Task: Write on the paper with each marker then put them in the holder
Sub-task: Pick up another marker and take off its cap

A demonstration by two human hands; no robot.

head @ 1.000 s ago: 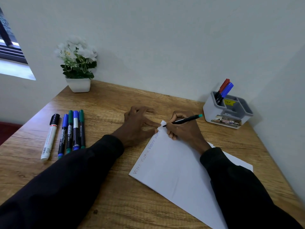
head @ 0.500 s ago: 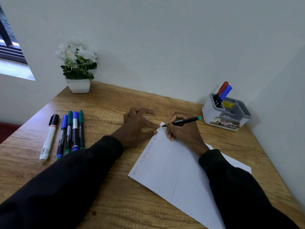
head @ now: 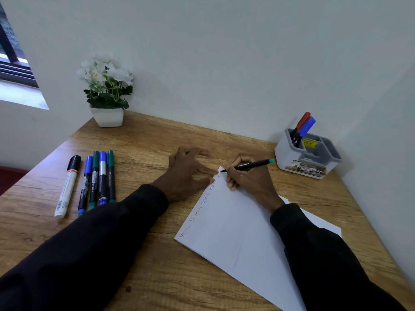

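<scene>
The right grip pinches a black, teal-ended marker near its nib. The left grip, fingers spread, presses the sheet's far corner. On the surface the paper looks light, floppy and apt to slide, so it needs pinning. The holder stands well apart, to the right. The marker looks light, stiff and smooth, best taken mid-barrel.
</scene>
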